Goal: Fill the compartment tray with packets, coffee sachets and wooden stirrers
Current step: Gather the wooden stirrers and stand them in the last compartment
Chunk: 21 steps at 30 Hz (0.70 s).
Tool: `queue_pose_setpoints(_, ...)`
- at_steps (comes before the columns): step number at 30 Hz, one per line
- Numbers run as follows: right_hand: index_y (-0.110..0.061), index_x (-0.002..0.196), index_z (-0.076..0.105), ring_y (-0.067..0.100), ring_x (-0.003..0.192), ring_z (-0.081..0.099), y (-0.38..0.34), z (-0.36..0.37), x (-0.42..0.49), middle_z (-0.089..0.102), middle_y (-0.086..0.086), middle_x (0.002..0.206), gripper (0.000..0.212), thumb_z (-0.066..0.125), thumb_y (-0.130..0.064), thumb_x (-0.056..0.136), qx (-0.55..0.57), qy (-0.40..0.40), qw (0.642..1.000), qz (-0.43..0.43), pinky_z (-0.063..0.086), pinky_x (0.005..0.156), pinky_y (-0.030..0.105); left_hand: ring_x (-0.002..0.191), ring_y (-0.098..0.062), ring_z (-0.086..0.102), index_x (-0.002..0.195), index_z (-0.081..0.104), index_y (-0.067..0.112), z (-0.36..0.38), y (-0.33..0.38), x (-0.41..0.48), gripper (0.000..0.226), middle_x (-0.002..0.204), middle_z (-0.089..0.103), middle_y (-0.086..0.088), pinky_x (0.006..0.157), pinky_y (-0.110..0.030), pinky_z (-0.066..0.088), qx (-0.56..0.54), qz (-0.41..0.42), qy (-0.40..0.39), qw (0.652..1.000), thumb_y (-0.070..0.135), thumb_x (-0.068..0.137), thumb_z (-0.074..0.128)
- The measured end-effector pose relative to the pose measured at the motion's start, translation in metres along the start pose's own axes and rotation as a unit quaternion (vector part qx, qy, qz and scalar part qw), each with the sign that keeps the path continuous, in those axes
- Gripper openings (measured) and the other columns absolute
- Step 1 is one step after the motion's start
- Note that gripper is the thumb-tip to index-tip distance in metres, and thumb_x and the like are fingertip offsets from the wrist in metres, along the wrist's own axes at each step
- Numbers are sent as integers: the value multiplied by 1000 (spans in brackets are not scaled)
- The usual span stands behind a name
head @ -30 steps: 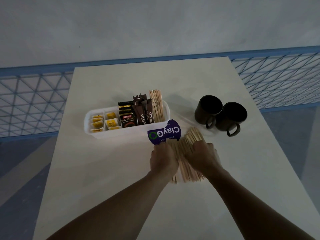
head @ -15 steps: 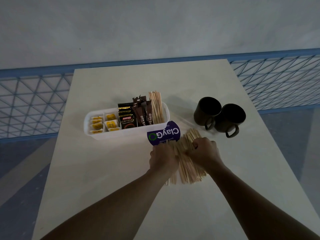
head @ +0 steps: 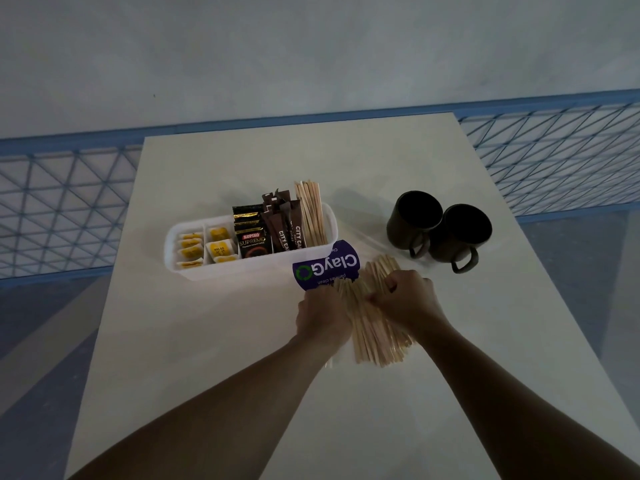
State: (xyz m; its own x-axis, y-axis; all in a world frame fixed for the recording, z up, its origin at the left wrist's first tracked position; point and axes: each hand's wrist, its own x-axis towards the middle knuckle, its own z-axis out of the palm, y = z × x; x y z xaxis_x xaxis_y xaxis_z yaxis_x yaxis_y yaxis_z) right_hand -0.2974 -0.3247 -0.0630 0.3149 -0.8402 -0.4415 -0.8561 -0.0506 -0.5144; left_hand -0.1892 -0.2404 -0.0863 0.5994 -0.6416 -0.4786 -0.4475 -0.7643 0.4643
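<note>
1. Pale tabletop (head: 207, 341) fills the view, with a grey wall behind it and blue mesh railing (head: 62, 209) on both flanks.
2. At mid-table sits the white compartment tray (head: 249, 268). It holds yellow packets (head: 189, 251) in the left compartments and black Kopiko sachets (head: 251, 237) beside brown stick sachets (head: 285, 226) in the middle. A batch of stirrers (head: 311, 216) leans out of the right end.
3. The action is just in front of the tray's right end, where a bundle of wooden stirrers (head: 374, 327) lies fanned between both hands. The purple ClayGo wrapper (head: 325, 266) at its far end overlaps the tray's front wall from this angle.
4. The left hand (head: 322, 317) has its fingers curled in, gripping the bundle's left side near the wrapper.
5. The right hand (head: 405, 303) is a closed fist round a clump of sticks on the bundle's right side.
6. These sticks look light, thin and stiff. They are probably smooth enough to slide past each other and splay, as the near ends already do, and one bent sideways would likely snap.
7. The best hold is a full wrap around the middle of a clump, with the ends tapped level before it stands in the tray.
8. Two dark mugs (head: 414, 220) sit touching each other at the right, apart from the hands.
</note>
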Motion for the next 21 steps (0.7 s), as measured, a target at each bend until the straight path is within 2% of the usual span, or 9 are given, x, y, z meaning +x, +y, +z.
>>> queue_pose_setpoints(4, -14, 80, 60, 14, 61, 54, -3, 1, 3, 59, 4, 77, 19, 70, -28, 89, 9, -17, 1000, -4, 35, 47, 21, 98, -25, 58, 115, 59, 5, -5, 0, 2, 26, 108, 61, -8, 74, -28, 42, 3, 17, -5, 1000, 4, 90, 55)
queue_pose_setpoints(8, -16, 86, 60, 18, 69, 61, -9, 3, 2, 63, 6, 86, 11, 60, -23, 94, 28, -32, 999, -11, 40, 48, 21, 104, -28, 59, 115, 59, 1, -12, -3, 7, 26, 111, 61, -11, 75, -27, 42, 23, 23, -25, 999, 3, 89, 57)
queue_pose_setpoints(12, -20, 79, 56, 19, 70, 63, -16, 0, -1, 63, 5, 83, 17, 55, -18, 97, 37, -33, 999, -21, 50, 52, 26, 99, -29, 63, 108, 64, 4, -19, -8, 14, 22, 106, 65, -9, 78, -30, 52, 10, 19, -41, 999, 11, 87, 62)
queue_pose_setpoints(15, -21, 80, 55, 23, 75, 67, -22, -2, -3, 65, 8, 85, 18, 53, -15, 97, 51, -47, 997, -25, 61, 68, 38, 96, -26, 64, 112, 63, 9, -24, -11, 19, 31, 105, 65, -6, 79, -33, 56, -12, 14, -44, 999, 19, 84, 68)
queue_pose_setpoints(17, -20, 79, 56, 20, 71, 65, -26, -3, -5, 65, 8, 82, 21, 51, -11, 97, 59, -53, 996, -37, 58, 63, 33, 91, -22, 62, 113, 61, 10, -32, -11, 21, 32, 102, 64, -4, 66, -25, 52, -37, 9, -53, 998, 19, 83, 68)
queue_pose_setpoints(19, -18, 81, 59, 19, 68, 64, -29, -3, -5, 66, 8, 80, 20, 50, -9, 97, 74, -53, 995, -43, 53, 55, 28, 82, -19, 60, 106, 59, 8, -41, -8, 21, 21, 95, 62, -5, 54, -23, 47, -68, -13, -83, 994, 11, 85, 63)
queue_pose_setpoints(20, -17, 82, 60, 18, 68, 63, -32, -2, -4, 66, 8, 80, 18, 51, -8, 96, 78, -53, 995, -40, 51, 54, 28, 80, -20, 62, 102, 59, 6, -47, -5, 20, 18, 92, 63, -7, 55, -28, 52, -85, -28, -106, 990, 7, 84, 61)
queue_pose_setpoints(21, -15, 82, 62, 18, 67, 63, -34, -3, -3, 66, 8, 78, 18, 51, -6, 94, 81, -53, 995, -38, 51, 54, 30, 79, -23, 66, 101, 62, 5, -48, -5, 24, 17, 91, 66, -9, 62, -35, 59, -109, -38, -121, 986, 5, 84, 60)
